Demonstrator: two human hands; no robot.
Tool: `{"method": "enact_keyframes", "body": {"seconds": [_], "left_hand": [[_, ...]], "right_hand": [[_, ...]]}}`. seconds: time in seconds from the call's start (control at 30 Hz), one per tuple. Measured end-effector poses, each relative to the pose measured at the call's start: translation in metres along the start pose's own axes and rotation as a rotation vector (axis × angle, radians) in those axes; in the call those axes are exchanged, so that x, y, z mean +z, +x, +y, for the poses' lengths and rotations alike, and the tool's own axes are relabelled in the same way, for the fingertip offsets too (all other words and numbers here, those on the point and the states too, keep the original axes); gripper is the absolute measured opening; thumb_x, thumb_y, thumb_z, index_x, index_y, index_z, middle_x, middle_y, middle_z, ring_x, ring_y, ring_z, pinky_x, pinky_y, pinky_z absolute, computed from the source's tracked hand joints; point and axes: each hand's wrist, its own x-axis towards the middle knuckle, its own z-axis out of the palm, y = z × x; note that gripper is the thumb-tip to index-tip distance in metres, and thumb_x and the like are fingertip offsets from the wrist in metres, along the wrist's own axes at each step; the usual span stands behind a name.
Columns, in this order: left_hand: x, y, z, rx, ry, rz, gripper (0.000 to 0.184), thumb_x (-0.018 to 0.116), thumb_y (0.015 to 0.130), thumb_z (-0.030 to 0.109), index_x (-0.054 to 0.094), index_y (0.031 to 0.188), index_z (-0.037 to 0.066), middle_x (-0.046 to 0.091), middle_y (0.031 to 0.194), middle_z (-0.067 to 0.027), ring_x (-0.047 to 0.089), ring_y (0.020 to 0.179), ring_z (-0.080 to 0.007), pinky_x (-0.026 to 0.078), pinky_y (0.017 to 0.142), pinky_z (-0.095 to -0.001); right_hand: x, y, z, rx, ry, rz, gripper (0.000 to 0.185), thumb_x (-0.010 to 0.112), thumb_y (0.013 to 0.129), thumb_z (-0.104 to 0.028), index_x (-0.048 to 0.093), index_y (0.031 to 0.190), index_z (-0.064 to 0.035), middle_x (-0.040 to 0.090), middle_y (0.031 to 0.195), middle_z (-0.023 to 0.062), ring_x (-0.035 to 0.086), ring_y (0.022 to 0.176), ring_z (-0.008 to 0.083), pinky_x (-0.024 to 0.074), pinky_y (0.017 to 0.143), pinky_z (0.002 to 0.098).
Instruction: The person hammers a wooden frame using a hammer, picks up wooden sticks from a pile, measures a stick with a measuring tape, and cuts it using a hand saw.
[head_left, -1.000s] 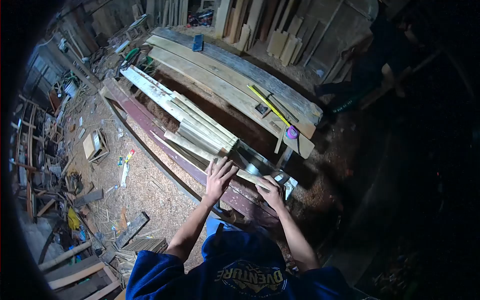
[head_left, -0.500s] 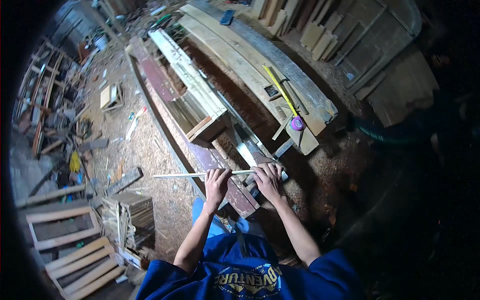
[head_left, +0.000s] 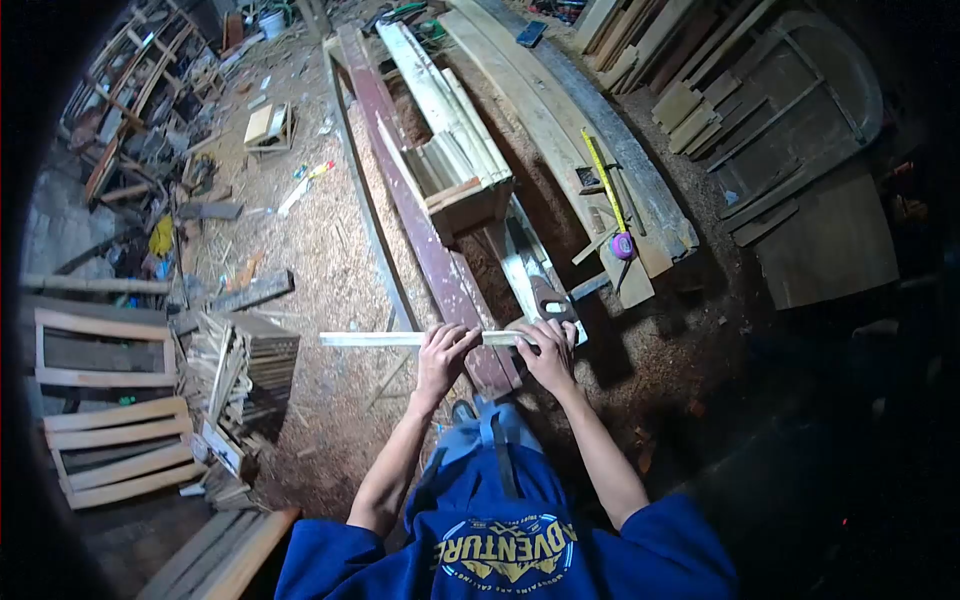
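Note:
A thin, pale wooden strip (head_left: 368, 339) lies crosswise in front of me, above a maroon plank with chipped paint (head_left: 440, 270). My left hand (head_left: 445, 362) is closed around its middle. Toward its right end, my right hand (head_left: 548, 360) grips the same strip, fingers curled over the top. Just beyond my right hand is a handsaw (head_left: 547, 297) with a dark handle, lying on a board. Farther up, a narrow wooden box-like piece (head_left: 470, 200) rests across the planks.
On the boards to the right lie an extended purple tape measure (head_left: 622, 245) and a blue phone (head_left: 531, 34). Slatted wooden frames (head_left: 120, 440) and a stack of thin wood pieces (head_left: 262, 360) stand at left. Wood shavings cover the floor (head_left: 330, 240).
The view has shifted, so the benches appear farther right. Both hands keep hold of the strip, which has turned to show a wider face.

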Motion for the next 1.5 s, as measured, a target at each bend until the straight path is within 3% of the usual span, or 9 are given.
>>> {"method": "enact_keyframes", "body": {"seconds": [0.43, 0.67, 0.7, 0.83, 0.97, 1.0, 1.23, 1.4, 1.5], "left_hand": [[0.024, -0.038, 0.061, 0.012, -0.104, 0.066, 0.037, 0.077, 0.083, 0.014, 0.076, 0.121, 0.018, 0.073, 0.107, -0.0070, 0.068, 0.105, -0.0262, 0.051, 0.097, -0.0435], [0.090, -0.048, 0.059, -0.156, -0.113, -0.057, 0.039, 0.075, 0.083, 0.011, 0.076, 0.122, 0.016, 0.072, 0.108, -0.0076, 0.067, 0.102, -0.0278, 0.051, 0.094, -0.0420], [0.105, -0.052, 0.056, -0.234, -0.147, -0.128, 0.052, 0.066, 0.080, 0.015, 0.073, 0.131, 0.018, 0.071, 0.115, -0.0088, 0.065, 0.113, -0.0276, 0.047, 0.103, -0.0432], [0.181, -0.068, 0.030, -0.296, -0.051, -0.160, 0.047, 0.067, 0.081, 0.012, 0.073, 0.128, 0.016, 0.071, 0.115, -0.0096, 0.065, 0.112, -0.0288, 0.047, 0.102, -0.0444], [0.234, -0.094, 0.012, -0.361, -0.031, -0.150, 0.047, 0.067, 0.080, 0.009, 0.073, 0.127, 0.014, 0.070, 0.117, -0.0112, 0.064, 0.118, -0.0311, 0.047, 0.103, -0.0466], [0.245, -0.097, 0.008, -0.382, -0.029, -0.157, 0.047, 0.067, 0.080, 0.009, 0.073, 0.127, 0.014, 0.070, 0.117, -0.0112, 0.064, 0.118, -0.0311, 0.047, 0.103, -0.0466], [0.269, -0.122, 0.002, -0.452, 0.037, -0.143, 0.054, 0.070, 0.077, 0.006, 0.072, 0.130, 0.018, 0.068, 0.121, -0.0074, 0.062, 0.124, -0.0281, 0.046, 0.102, -0.0454], [0.264, -0.116, 0.007, -0.445, 0.032, -0.144, 0.056, 0.070, 0.077, 0.005, 0.071, 0.131, 0.019, 0.067, 0.120, -0.0073, 0.061, 0.123, -0.0278, 0.045, 0.102, -0.0467], [0.263, -0.116, 0.011, -0.434, 0.070, -0.137, 0.057, 0.071, 0.076, 0.004, 0.071, 0.131, 0.018, 0.067, 0.119, -0.0073, 0.061, 0.123, -0.0281, 0.045, 0.103, -0.0473]], "right_hand": [[-0.046, -0.068, -0.007, 0.064, -0.104, 0.022, 0.023, 0.070, 0.092, -0.019, 0.074, 0.115, -0.0170, 0.070, 0.101, 0.0029, 0.061, 0.104, 0.0230, 0.0346, 0.100, 0.0456], [-0.028, -0.062, 0.085, 0.078, -0.046, -0.071, 0.020, 0.064, 0.097, -0.019, 0.073, 0.113, -0.0105, 0.069, 0.101, 0.0074, 0.063, 0.102, 0.0274, 0.0416, 0.092, 0.0435], [-0.018, -0.056, 0.106, 0.089, -0.028, -0.113, 0.021, 0.064, 0.097, -0.020, 0.073, 0.113, -0.0098, 0.069, 0.102, 0.0083, 0.063, 0.103, 0.0286, 0.0427, 0.092, 0.0440], [0.038, -0.038, 0.188, 0.130, 0.007, -0.026, 0.021, 0.070, 0.093, -0.016, 0.073, 0.112, -0.0054, 0.065, 0.105, 0.0117, 0.059, 0.102, 0.0336, 0.0465, 0.092, 0.0458], [0.083, -0.028, 0.232, 0.199, -0.186, -0.241, 0.017, 0.075, 0.088, -0.019, 0.074, 0.102, -0.0083, 0.063, 0.103, 0.0097, 0.058, 0.108, 0.0312, 0.0441, 0.093, 0.0450], [0.097, -0.031, 0.239, 0.092, -0.264, -0.217, 0.019, 0.078, 0.085, -0.022, 0.074, 0.097, -0.0078, 0.061, 0.100, 0.0089, 0.057, 0.103, 0.0289, 0.0424, 0.092, 0.0451], [0.123, -0.040, 0.246, 0.047, -0.311, -0.167, 0.025, 0.080, 0.083, -0.020, 0.077, 0.104, -0.0070, 0.059, 0.094, 0.0058, 0.056, 0.095, 0.0259, 0.0395, 0.087, 0.0442], [0.119, -0.042, 0.249, -0.043, -0.325, -0.121, 0.014, 0.078, 0.084, -0.013, 0.077, 0.096, -0.0063, 0.073, 0.101, 0.0051, 0.063, 0.101, 0.0236, 0.0403, 0.098, 0.0449], [0.114, -0.038, 0.254, -0.110, -0.221, -0.100, 0.014, 0.078, 0.083, -0.013, 0.074, 0.095, -0.0078, 0.072, 0.100, 0.0026, 0.063, 0.097, 0.0218, 0.0398, 0.100, 0.0461]]}}
